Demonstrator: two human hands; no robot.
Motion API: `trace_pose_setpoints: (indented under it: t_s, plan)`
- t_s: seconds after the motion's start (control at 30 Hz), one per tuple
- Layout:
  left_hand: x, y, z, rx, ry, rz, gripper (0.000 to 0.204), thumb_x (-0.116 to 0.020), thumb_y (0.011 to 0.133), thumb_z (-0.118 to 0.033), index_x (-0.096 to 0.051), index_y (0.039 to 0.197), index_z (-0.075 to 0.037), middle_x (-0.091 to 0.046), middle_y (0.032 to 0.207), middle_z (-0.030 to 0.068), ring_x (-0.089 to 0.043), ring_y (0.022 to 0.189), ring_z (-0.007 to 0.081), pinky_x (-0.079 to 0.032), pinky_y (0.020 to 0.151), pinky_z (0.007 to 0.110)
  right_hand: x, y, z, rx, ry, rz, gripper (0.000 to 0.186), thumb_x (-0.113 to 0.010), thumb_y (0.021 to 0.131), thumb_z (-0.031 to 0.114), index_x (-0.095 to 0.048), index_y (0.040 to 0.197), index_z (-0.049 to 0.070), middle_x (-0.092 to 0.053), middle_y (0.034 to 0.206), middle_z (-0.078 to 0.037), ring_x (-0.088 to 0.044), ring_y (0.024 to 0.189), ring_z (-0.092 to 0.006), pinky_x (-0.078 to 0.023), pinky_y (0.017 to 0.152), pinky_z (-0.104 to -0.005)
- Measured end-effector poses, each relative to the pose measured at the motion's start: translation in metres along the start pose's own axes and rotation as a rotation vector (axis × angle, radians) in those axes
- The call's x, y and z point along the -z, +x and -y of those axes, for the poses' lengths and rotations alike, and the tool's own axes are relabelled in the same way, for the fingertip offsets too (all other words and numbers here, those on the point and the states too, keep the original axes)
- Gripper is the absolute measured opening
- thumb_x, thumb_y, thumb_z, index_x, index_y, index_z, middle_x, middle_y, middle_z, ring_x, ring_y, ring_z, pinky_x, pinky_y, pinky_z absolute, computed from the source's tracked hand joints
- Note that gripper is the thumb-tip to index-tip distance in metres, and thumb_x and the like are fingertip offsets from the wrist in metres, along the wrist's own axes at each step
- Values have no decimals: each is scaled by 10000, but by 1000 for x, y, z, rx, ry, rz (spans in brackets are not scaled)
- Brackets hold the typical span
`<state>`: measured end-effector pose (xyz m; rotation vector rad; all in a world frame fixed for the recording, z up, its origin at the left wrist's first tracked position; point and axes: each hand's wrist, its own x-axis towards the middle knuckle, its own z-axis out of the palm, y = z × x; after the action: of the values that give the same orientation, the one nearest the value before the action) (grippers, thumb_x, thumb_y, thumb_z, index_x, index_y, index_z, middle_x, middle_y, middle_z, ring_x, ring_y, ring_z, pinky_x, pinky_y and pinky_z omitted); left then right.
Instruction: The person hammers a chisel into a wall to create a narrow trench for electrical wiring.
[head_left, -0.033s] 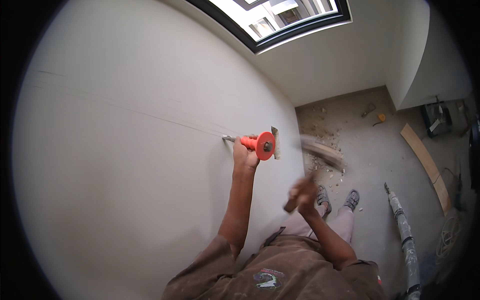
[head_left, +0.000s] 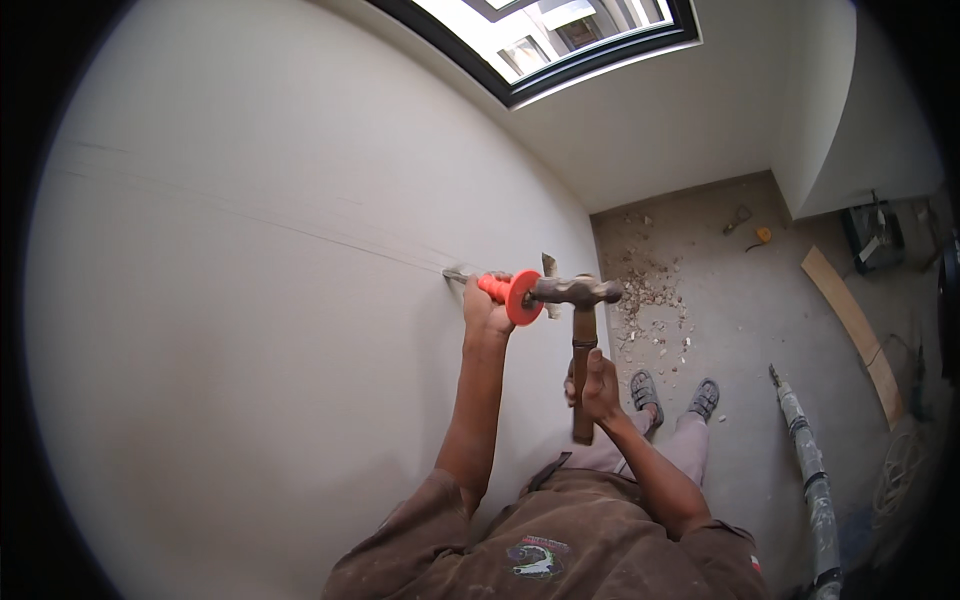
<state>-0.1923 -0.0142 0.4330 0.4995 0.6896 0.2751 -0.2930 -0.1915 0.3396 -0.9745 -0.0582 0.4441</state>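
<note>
While the left hand (head_left: 487, 314) clasps the chisel (head_left: 495, 287), the right hand (head_left: 598, 390) grips the hammer (head_left: 584, 328) below its head (head_left: 576, 291).

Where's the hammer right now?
Head view, just right of centre: the hammer is in the right hand, its head at the chisel's struck end, just right of the round red guard.

Chisel (head_left: 493, 286): red grip and round guard, tip at wall (head_left: 250, 360)
Hammer (head_left: 584, 328): brown handle, metal head meeting chisel's end
</note>
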Motion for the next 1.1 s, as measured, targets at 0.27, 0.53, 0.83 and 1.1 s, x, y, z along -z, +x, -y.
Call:
trace_pose_setpoints:
  t_s: [0.27, 0.53, 0.83, 1.1]
  plan:
    - [-2, -3, -2, -49, 74, -35, 290, -300, 1001, -311, -389, 916, -49, -464, 830, 93, -474, 765, 213, -495, 753, 387, 37, -13, 13, 9, 138, -158, 619, -316, 921, 628, -454, 785, 40, -452, 558, -31, -489, 458, -117, -421, 418, -248]
    - [-4, -7, -1, -52, 25, -25, 284, -295, 1003, -309, -376, 932, -46, -466, 845, 98, -476, 778, 208, -502, 755, 387, 64, -32, 65, 136, 199, -298, 654, -279, 909, 660, -455, 858, 32, -468, 579, -60, -488, 466, -157, -434, 448, -287]
    - [-18, -19, 4, -5, -68, -58, 249, -308, 1001, -267, -369, 905, -45, -465, 841, 97, -499, 779, 199, -517, 737, 383, 23, -8, 47, 742, 437, -202, 686, -254, 875, 714, -463, 907, 62, -504, 630, -66, -491, 508, -164, -445, 508, -330]
    - [66, 12, 40, 110, 118, -17, 263, -331, 979, -269, -388, 834, -56, -470, 741, 95, -497, 716, 219, -500, 725, 407, 66, -41, -5, -80, -225, -49, 594, -335, 932, 604, -473, 749, 56, -463, 544, -5, -464, 454, -88, -391, 407, -244]
